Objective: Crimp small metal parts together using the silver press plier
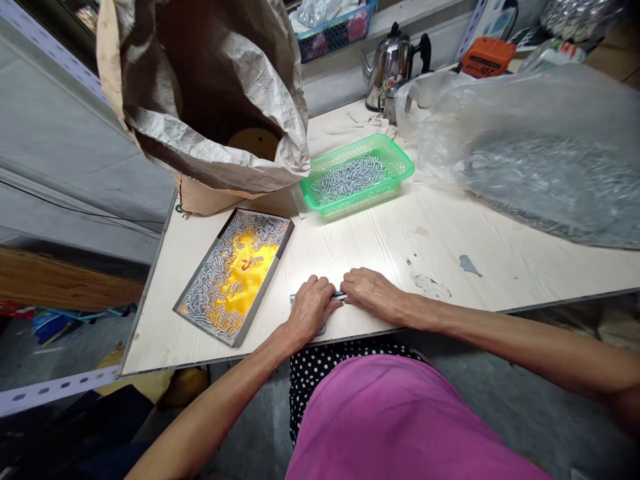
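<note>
Near the table's front edge, my left hand (311,305) is closed around a narrow metal part (339,295). One end of it shows past the left side of that hand, and most of the rest is covered. My right hand (369,293) has its fingers pinched together at the other end of this part. What kind of part it is cannot be made out. To the left of my hands lies a shallow tray (265,288) with a yellow bottom, holding many small springs (203,287). Beyond my hands stands a green plastic basket (360,199) with more small metal pieces (350,179).
A large open woven sack (215,143) stands at the back left. On the right lies a clear plastic bag (540,153) full of metallic pieces. A steel kettle (391,63) and an orange box (487,57) are at the back. A grey scrap (469,265) lies on the tabletop (525,267).
</note>
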Demonstrator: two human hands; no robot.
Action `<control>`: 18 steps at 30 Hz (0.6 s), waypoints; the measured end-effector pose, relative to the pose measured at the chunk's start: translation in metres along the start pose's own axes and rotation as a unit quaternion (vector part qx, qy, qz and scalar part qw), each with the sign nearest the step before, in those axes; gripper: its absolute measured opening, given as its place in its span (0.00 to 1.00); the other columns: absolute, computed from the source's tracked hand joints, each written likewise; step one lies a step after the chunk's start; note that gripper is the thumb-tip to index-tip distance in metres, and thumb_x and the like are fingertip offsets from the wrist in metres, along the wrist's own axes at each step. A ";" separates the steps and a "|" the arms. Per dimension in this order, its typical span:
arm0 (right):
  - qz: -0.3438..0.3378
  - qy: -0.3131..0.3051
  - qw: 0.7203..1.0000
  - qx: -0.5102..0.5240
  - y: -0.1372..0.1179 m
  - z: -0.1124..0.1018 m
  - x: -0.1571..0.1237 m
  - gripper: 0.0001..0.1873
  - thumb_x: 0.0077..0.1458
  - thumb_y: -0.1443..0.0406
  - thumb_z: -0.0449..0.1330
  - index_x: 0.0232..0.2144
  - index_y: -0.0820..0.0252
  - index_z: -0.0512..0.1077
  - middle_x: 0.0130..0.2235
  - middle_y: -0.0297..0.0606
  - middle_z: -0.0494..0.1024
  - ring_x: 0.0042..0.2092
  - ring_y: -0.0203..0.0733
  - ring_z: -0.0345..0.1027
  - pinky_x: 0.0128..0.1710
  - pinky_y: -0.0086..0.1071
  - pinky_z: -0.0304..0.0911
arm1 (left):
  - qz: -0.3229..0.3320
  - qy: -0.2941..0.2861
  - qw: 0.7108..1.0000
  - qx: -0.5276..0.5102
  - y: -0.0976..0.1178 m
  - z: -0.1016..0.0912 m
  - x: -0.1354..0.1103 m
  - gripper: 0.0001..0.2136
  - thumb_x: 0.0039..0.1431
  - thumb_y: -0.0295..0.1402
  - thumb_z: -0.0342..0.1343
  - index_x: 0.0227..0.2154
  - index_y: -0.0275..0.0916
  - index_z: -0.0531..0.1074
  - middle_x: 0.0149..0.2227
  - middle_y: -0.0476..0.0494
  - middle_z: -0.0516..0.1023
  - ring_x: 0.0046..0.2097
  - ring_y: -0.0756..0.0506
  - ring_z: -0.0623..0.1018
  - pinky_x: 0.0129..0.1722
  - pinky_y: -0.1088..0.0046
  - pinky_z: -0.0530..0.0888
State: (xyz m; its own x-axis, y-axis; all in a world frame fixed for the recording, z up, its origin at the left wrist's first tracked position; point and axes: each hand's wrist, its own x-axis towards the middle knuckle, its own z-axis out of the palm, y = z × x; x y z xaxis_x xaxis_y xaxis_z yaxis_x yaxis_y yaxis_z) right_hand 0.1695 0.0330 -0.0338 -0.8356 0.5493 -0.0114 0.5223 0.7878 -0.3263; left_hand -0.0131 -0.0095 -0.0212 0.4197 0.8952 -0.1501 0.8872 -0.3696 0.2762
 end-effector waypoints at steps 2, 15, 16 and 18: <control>0.003 0.020 1.000 0.004 0.002 -0.001 -0.002 0.05 0.61 0.68 0.58 0.34 0.64 0.72 0.35 0.42 0.73 0.39 0.44 0.63 0.40 0.36 0.57 | -0.005 0.006 1.000 0.010 -0.001 -0.001 -0.001 0.10 0.63 0.40 0.55 0.36 0.38 0.71 0.37 0.43 0.72 0.42 0.42 0.70 0.41 0.63 0.70; 0.019 0.080 0.996 0.020 0.029 -0.010 0.005 0.10 0.64 0.66 0.54 0.44 0.63 0.73 0.42 0.45 0.73 0.43 0.45 0.62 0.41 0.36 0.56 | 0.037 0.121 0.992 0.002 0.053 0.048 -0.044 0.27 0.66 0.43 0.50 0.63 0.36 0.54 0.65 0.31 0.60 0.68 0.33 0.55 0.63 0.46 0.60; 0.019 0.080 0.997 0.002 0.030 -0.008 0.010 0.09 0.63 0.67 0.55 0.40 0.63 0.74 0.41 0.44 0.74 0.42 0.45 0.62 0.41 0.36 0.55 | 0.042 0.113 0.993 -0.010 0.056 0.051 -0.044 0.28 0.65 0.45 0.49 0.63 0.36 0.56 0.65 0.31 0.61 0.68 0.34 0.56 0.63 0.46 0.60; 0.020 0.085 0.996 -0.030 0.034 -0.009 0.024 0.08 0.63 0.66 0.55 0.35 0.62 0.75 0.39 0.43 0.75 0.42 0.45 0.61 0.40 0.37 0.52 | 0.048 0.105 0.993 -0.032 0.058 0.054 -0.043 0.28 0.64 0.48 0.50 0.60 0.36 0.60 0.64 0.31 0.63 0.67 0.34 0.58 0.63 0.47 0.60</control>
State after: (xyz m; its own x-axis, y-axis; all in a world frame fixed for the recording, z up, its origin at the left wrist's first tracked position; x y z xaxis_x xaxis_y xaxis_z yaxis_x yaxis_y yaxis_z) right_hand 0.1687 0.0759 -0.0372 -0.7756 0.6158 0.1383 0.5684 0.7768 -0.2713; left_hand 0.0304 -0.0823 -0.0498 0.4465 0.8913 0.0789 0.8284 -0.4451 0.3399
